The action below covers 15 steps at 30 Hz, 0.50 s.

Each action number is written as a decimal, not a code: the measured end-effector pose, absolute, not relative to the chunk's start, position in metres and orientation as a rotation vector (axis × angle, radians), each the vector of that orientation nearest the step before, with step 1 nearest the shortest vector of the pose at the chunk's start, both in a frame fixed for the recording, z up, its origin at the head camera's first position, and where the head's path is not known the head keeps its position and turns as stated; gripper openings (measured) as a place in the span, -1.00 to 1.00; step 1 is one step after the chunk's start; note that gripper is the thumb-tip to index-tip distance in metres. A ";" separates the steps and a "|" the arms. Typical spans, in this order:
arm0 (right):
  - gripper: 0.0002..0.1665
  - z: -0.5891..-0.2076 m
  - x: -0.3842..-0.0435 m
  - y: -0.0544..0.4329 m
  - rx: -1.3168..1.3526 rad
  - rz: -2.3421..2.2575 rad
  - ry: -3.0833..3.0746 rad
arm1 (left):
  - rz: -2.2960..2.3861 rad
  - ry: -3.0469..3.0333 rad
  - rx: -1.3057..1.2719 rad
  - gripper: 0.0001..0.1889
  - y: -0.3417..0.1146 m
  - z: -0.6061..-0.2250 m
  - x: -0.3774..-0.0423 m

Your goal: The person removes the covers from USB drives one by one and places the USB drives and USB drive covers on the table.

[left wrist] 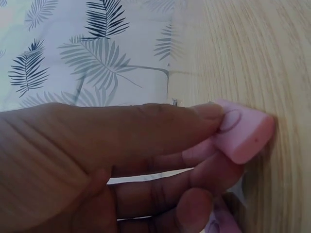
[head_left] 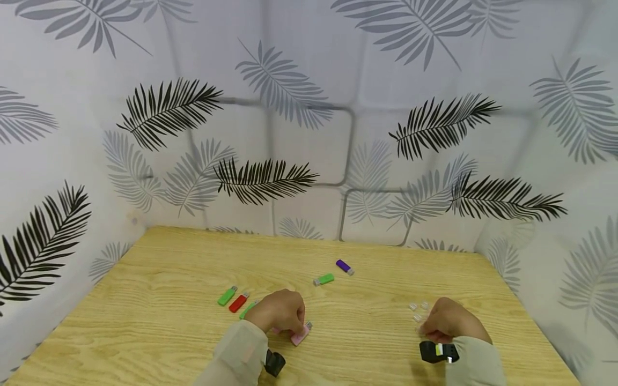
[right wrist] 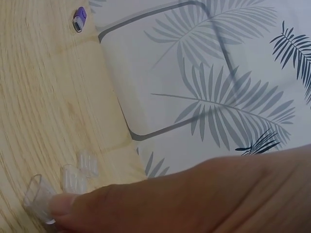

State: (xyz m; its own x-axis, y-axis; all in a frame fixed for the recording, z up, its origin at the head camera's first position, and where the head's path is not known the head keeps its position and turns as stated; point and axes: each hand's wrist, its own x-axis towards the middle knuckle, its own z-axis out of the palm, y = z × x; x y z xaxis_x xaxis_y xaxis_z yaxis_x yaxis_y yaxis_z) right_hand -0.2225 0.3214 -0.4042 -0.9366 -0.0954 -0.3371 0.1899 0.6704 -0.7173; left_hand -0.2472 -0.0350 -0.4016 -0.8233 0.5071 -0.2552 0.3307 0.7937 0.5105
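Observation:
My left hand (head_left: 282, 312) pinches a pink USB stick (head_left: 300, 335) between thumb and fingers, low over the wooden table. In the left wrist view the stick's rounded pink end (left wrist: 245, 131) juts past the thumb tip. A second pink USB stick (left wrist: 222, 219) lies partly hidden beneath that hand. My right hand (head_left: 451, 320) grips a clear plastic cap (right wrist: 39, 198) by its side; the thumb shows, while the other fingertips are hidden. Beyond it, several more clear caps (right wrist: 74, 179) lie close together on the table.
Left of the left hand lie a green USB stick (head_left: 227, 296), a red one (head_left: 238, 303) and another green one (head_left: 248, 310), partly covered. Farther back are a green stick (head_left: 324, 279) and a purple one (head_left: 344, 267). A leaf-patterned curtain (head_left: 309, 145) borders the table (head_left: 183, 262).

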 end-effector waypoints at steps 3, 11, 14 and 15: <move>-0.62 -0.403 -0.222 0.321 0.080 -1.158 2.540 | 0.637 2.601 0.625 -0.76 -0.035 -0.402 -0.248; -0.67 -0.400 -0.222 0.320 0.104 -1.189 2.536 | 0.659 2.609 0.603 -0.77 -0.036 -0.402 -0.248; -0.68 -0.399 -0.221 0.318 0.140 -1.202 2.531 | 0.671 2.615 0.596 -0.77 -0.036 -0.402 -0.248; -0.68 -0.399 -0.222 0.318 0.154 -1.209 2.528 | 0.677 2.616 0.595 -0.77 -0.036 -0.402 -0.248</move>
State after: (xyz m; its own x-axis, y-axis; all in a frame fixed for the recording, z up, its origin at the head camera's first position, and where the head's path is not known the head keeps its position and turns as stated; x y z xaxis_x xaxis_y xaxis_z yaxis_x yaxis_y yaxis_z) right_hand -0.2218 0.3181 -0.3985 -0.9385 -0.0455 -0.3422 0.2378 0.6335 -0.7363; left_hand -0.2477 -0.0360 -0.4022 -0.8414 0.4819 -0.2447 0.3028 0.7953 0.5252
